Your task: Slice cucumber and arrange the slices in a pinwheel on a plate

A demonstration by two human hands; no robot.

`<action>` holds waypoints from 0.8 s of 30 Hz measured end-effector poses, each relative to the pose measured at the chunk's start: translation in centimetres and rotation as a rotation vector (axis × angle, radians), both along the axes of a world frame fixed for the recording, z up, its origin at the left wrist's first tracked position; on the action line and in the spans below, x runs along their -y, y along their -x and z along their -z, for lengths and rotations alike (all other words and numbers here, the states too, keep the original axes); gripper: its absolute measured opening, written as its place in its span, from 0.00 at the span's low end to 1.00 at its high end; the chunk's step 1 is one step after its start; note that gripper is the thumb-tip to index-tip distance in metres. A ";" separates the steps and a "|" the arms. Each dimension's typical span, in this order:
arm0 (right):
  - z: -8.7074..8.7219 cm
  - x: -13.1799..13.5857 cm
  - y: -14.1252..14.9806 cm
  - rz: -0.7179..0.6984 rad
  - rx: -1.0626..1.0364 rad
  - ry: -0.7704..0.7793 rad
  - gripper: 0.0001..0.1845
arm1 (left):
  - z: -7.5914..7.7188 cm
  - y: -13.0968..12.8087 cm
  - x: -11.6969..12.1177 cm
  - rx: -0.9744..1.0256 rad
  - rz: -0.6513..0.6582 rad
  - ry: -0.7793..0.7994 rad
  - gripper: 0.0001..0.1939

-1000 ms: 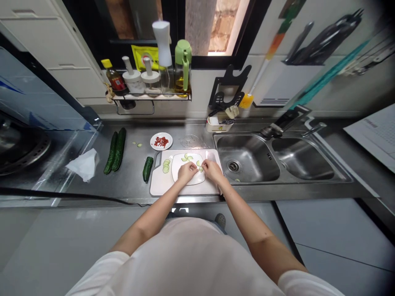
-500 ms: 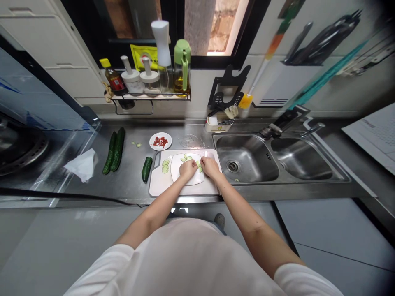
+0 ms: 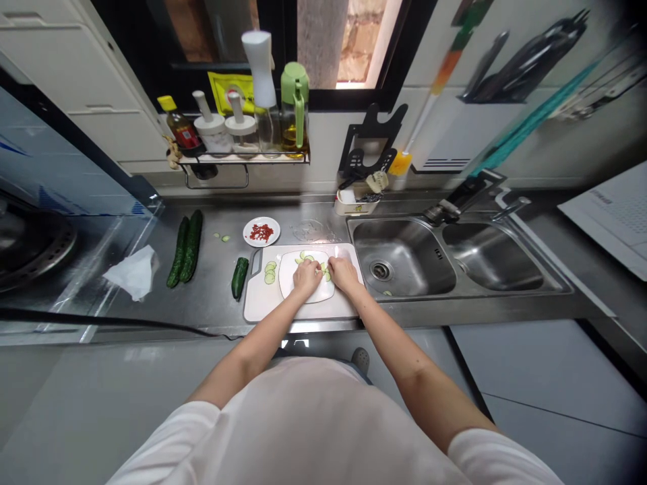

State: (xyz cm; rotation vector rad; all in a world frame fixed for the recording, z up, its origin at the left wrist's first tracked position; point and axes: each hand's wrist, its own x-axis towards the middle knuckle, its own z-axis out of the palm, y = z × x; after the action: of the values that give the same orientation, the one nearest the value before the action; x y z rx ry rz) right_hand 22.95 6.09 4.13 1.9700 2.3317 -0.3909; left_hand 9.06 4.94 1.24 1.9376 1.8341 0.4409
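Left hand (image 3: 306, 276): over the middle of the plate, fingers curled in and nearly closed; whether a slice sits between the tips I can't tell from here.
Right hand (image 3: 344, 273): at the plate's right edge, fingers bent and drawn together; any grip is hidden.
Cucumber slices (image 3: 327, 276): some between the hands, more at the far side of the white plate (image 3: 293, 288), which rests on the cutting board (image 3: 257, 307).
Just shifted: the right hand's fingers look more tucked in than a second ago, while the plated slices lie much the same; I'd judge it a small adjustment to the arrangement.
Slice stack (image 3: 269, 273): on the board, left of the plate, untouched.
Sauce bottle (image 3: 180, 126): red label, too small to read.
Yellow packet (image 3: 218, 91): printed, partly hidden, no brand legible.
White panel (image 3: 609, 209): grey lettering, unreadable.
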 end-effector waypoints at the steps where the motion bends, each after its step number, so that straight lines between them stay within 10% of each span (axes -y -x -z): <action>1: 0.0 0.1 0.0 0.002 0.012 -0.004 0.15 | 0.1 0.0 0.1 -0.010 0.013 -0.018 0.08; 24: 1.1 3.0 -0.3 -0.093 0.009 -0.151 0.16 | 0.7 2.2 0.1 -0.204 0.458 -0.285 0.16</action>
State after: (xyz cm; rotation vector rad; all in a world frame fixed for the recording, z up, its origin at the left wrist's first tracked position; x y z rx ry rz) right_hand 23.27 3.05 3.05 1.9094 2.5041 -0.2051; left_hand 6.87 4.80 0.58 2.5931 1.4256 0.3777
